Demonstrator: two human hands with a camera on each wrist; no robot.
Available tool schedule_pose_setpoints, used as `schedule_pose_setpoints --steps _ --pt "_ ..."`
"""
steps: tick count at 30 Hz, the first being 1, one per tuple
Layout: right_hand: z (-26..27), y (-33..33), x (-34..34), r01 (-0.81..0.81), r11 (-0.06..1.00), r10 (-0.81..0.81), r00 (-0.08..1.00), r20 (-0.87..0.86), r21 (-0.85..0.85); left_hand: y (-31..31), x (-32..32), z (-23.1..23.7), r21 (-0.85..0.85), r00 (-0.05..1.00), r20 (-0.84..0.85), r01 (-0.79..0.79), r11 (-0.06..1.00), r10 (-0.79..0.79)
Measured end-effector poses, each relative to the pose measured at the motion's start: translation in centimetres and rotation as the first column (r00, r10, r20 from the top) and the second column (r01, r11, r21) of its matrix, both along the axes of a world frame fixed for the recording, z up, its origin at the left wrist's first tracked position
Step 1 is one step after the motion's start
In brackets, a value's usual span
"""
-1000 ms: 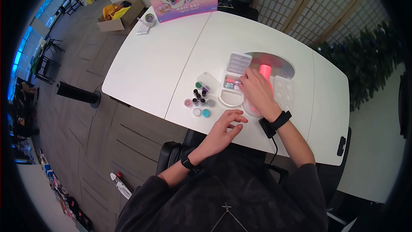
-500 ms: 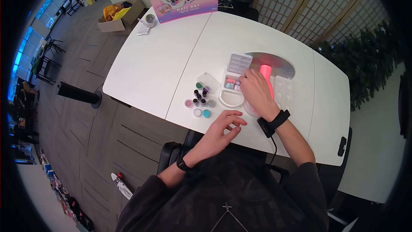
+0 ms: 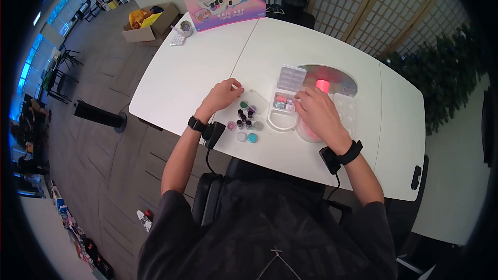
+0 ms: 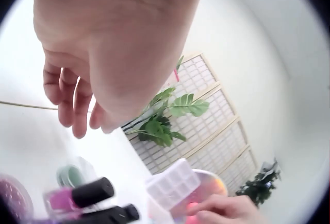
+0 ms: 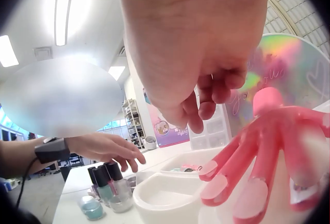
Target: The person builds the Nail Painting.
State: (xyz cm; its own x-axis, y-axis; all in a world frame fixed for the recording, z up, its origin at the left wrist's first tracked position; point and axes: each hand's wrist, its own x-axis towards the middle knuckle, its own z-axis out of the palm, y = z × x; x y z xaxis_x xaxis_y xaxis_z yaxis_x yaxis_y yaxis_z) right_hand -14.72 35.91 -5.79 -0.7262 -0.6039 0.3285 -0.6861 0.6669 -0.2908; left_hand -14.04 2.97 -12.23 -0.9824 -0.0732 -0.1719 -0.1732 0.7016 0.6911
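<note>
My right hand bends its fingers by the white tray, pinching or not I cannot tell; my left hand hangs loosely curled near the bottles

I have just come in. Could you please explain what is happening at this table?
A person is busy with a nail art set. The right hand hovers over small coloured pieces in a white tray, beside a pink model hand; I see nothing held, though contact is hard to tell. The left hand is above the white table, its fingers loosely curved, near the polish bottles and jars. The tray's compartment lid is open.
</note>
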Motion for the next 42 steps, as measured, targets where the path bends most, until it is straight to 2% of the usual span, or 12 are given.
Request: schedule_pose_setpoints --steps 2,6,11,14,18,21,23,27,31,37,40,42 --pt "-0.1 0.4 0.2 0.0 1.0 0.0 1.0 0.007 -0.011 0.3 -0.7 -0.3 0.074 0.998 0.036 0.047 0.996 -0.05" --pt "0.2 1.3 0.3 0.027 1.0 -0.028 0.999 0.042 0.014 0.7 -1.2 -0.4 0.045 0.996 0.065 0.051 0.998 -0.054" --pt "0.1 1.4 0.4 0.019 1.0 -0.021 0.998 0.064 0.024 0.3 -0.8 0.8 0.301 0.998 0.06 -0.021 0.953 0.003" --pt "0.0 0.8 0.5 -0.007 1.0 0.007 0.997 0.071 0.004 0.3 -0.1 1.9 0.408 0.999 -0.027 -0.007 0.913 0.02" --pt "0.2 -1.0 1.2 -0.024 1.0 0.024 1.0 -0.019 0.015 2.6 1.5 4.7 0.488 0.996 -0.027 -0.063 0.87 0.087" --pt "0.1 -1.6 1.2 -0.025 0.999 0.027 0.999 -0.035 0.041 4.4 2.3 5.8 0.536 0.999 -0.033 -0.018 0.844 0.043" --pt "-0.3 -1.5 0.9 -0.037 0.998 0.038 0.999 -0.031 0.05 5.5 2.5 6.0 0.615 1.0 0.001 0.002 0.789 -0.003" --pt "0.1 -0.5 0.5 -0.052 0.994 0.05 0.999 0.017 0.094 6.4 2.0 5.6 0.56 0.997 -0.018 0.069 0.826 -0.07" --pt "0.8 0.0 1.0 -0.015 0.991 0.007 0.998 0.061 0.134 7.1 1.3 5.3 0.588 0.997 -0.027 0.073 0.806 -0.07" --pt "-1.2 0.9 0.3 -0.013 0.996 0.014 1.0 -0.016 0.093 8.2 0.9 4.8 0.583 0.997 -0.003 0.067 0.809 -0.081" --pt "-1.2 1.2 0.0 -0.04 0.994 0.042 0.999 -0.021 0.106 8.3 1.0 4.5 0.501 0.987 -0.015 0.145 0.853 -0.159" --pt "-1.5 1.2 -0.2 -0.034 0.991 0.033 0.999 0.014 0.127 8.8 0.9 4.6 0.123 0.974 -0.065 0.225 0.967 -0.218"
